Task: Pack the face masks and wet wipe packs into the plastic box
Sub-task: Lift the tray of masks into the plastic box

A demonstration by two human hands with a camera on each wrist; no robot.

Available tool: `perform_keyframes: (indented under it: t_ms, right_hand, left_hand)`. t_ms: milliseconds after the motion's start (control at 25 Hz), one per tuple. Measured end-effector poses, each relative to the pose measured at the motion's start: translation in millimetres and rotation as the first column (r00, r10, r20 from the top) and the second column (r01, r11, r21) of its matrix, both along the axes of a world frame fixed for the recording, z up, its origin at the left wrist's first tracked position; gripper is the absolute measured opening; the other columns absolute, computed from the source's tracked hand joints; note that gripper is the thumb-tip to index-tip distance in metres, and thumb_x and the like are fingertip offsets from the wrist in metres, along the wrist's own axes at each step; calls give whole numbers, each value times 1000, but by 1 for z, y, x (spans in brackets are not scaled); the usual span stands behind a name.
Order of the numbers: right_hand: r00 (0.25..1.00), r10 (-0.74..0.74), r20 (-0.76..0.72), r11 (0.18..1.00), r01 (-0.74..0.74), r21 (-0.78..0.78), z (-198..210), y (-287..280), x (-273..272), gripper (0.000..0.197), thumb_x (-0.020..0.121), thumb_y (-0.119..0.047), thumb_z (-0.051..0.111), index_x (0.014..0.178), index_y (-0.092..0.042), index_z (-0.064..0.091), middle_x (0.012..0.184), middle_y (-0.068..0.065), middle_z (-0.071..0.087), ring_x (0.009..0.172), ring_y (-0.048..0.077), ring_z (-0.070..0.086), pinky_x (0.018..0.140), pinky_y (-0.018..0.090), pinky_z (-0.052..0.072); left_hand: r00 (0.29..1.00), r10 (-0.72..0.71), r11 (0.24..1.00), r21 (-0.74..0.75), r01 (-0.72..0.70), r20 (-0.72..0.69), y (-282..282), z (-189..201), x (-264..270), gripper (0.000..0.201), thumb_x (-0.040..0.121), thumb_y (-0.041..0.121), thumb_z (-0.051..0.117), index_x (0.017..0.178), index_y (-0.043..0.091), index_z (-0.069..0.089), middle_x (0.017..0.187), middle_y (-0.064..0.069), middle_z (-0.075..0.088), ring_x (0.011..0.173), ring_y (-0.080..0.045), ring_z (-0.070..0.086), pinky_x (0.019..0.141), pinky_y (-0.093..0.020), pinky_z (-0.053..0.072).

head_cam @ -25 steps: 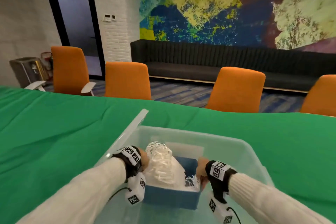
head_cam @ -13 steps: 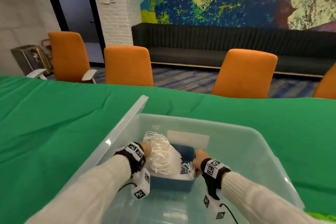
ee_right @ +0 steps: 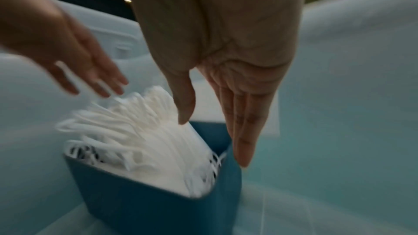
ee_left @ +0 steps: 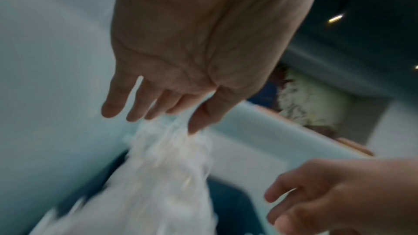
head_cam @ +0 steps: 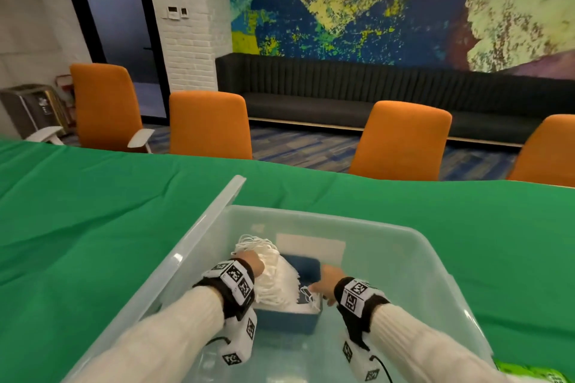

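Observation:
A clear plastic box [head_cam: 431,244] stands on the green table. Inside it sits a blue mask box [head_cam: 287,319] stuffed with white face masks [head_cam: 277,277], their ear loops sticking up. My left hand [head_cam: 253,263] hovers over the masks' left side with straight, spread fingers [ee_left: 113,106]. My right hand [head_cam: 325,278] is at the blue box's right side [ee_right: 140,199], fingers [ee_right: 243,149] straight along its wall and thumb at the masks [ee_right: 144,131]. Neither hand grips anything. The edge of a green wet wipe pack [head_cam: 529,373] shows at the bottom right, outside the plastic box.
The clear lid [head_cam: 217,211] leans along the plastic box's left rim. A white label [head_cam: 311,247] shows on the far wall of the plastic box. Orange chairs [head_cam: 401,140] line the far table edge. Green cloth [head_cam: 93,227] spreads to the left and right.
Both hands lowered the blue mask box into the plastic box and have let go of it, and their fingers now stand straight. The head view has tilted up a little.

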State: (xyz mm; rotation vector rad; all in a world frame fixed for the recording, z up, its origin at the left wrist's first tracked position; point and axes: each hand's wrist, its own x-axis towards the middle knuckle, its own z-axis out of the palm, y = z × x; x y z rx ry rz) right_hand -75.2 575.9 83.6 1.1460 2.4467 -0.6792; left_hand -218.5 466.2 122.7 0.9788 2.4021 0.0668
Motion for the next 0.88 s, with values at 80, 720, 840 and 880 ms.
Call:
perform_keyframes:
  t_ms: [80,720,840,880]
  right_hand:
    - [996,82,26,993,-84,82,30,-14,7,46,93,-23,53,131,1,43,136,19,48,122,32,49,97,34,42]
    - [890,444,107,791,-445,420,59,-181,121,39,90,-7,51,127,-19,45,110,13,65,103,32,60,71,34,39]
    - [889,446,103,768,-439,467,68,-190,118,48,90,-3,44,134,-22,41,109,13,66,101,32,61,79,36,46]
    - [893,438,101,757,-427,494,71,-195,116,51,89,-3,43,137,-22,38,109,14,66,100,32,61,79,35,46]
  left_hand:
    - [993,-77,996,40,81,-92,-15,41,23,37,97,12,37,130,0,50,136,-17,50,126,-30,47,101,-33,38]
    - [967,167,962,245,-118,-191,-245,67,4,66,92,7,49,149,9,15,101,-11,62,76,-21,58,73,-33,55]
    - [957,168,952,292,-95,-237,-257,73,8,38,90,3,47,128,8,45,102,-14,62,86,-29,61,79,-38,54]
    - [956,172,947,307,-95,-236,-261,80,12,35,90,3,46,125,7,46,102,-16,61,89,-31,61,80,-37,52]
